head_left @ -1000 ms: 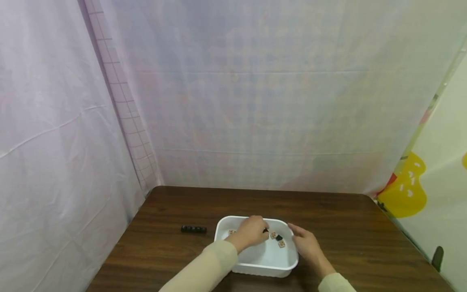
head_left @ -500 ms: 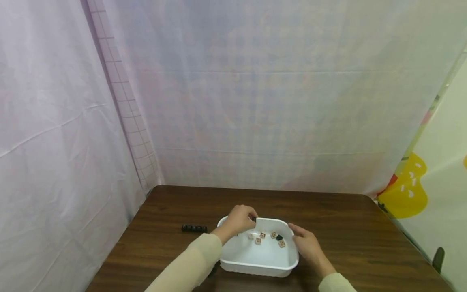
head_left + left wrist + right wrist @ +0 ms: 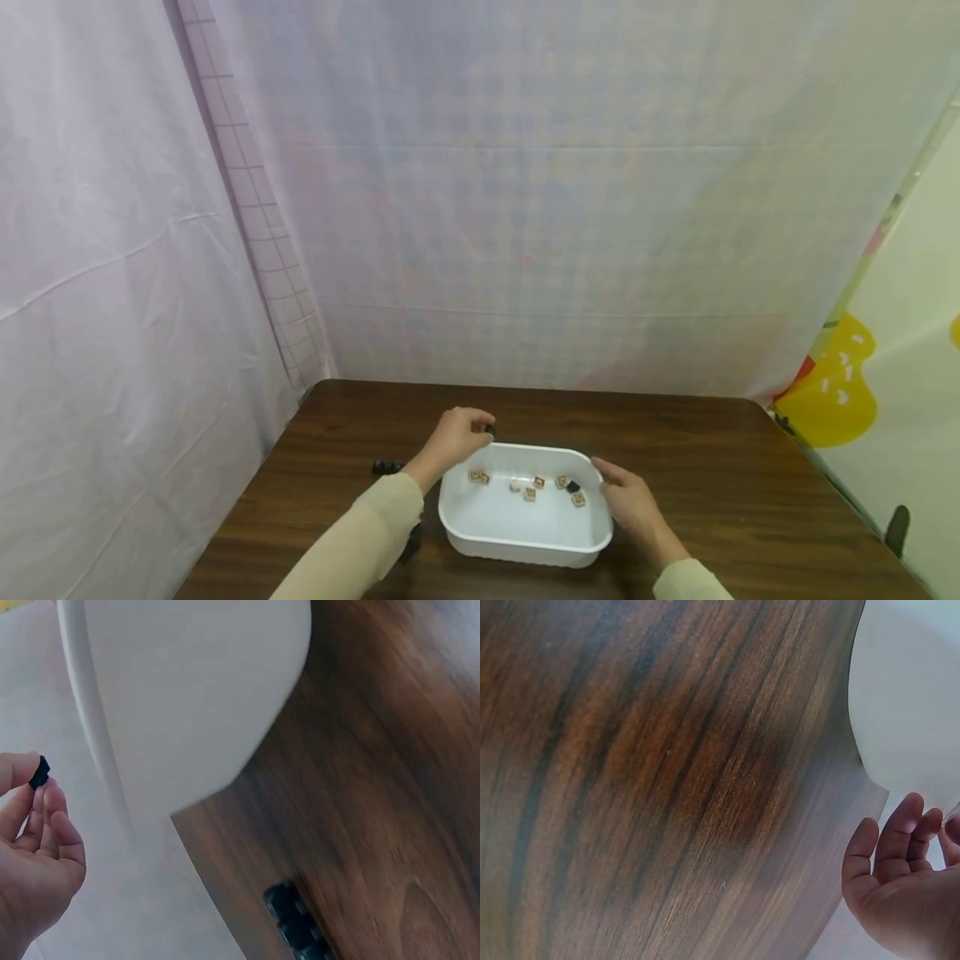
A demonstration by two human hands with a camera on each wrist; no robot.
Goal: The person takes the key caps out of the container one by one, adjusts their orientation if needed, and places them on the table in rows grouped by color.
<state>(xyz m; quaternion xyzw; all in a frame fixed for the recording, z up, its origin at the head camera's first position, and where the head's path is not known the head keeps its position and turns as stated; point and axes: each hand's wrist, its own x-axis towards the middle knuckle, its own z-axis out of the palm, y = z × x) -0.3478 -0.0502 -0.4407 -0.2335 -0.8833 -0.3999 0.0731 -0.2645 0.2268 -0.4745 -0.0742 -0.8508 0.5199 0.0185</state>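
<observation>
Between thumb and fingertips my left hand (image 3: 456,435) pinches a small black block (image 3: 40,772), just beyond the back-left rim of a white plastic basin (image 3: 525,554). At the basin's right side my right hand (image 3: 633,504) holds the rim, its thumb and fingers at the edge; in the right wrist view the other fingers (image 3: 861,844) are bent loosely by the outer wall. Several small tan squares with brown markings (image 3: 530,494) and one black block (image 3: 573,487) lie inside the basin. A short row of black blocks (image 3: 296,919) rests left of it, partly behind my left forearm.
Everything stands on a dark wood-grain table (image 3: 697,450). Pale cloth curtains (image 3: 540,250) hang behind and on the left. A printed sheet with a yellow shape (image 3: 828,392) hangs on the right.
My left hand has lifted out of the basin with the black block and moved left past the back rim, uncovering the tan squares. My right hand stays at the basin's right rim.
</observation>
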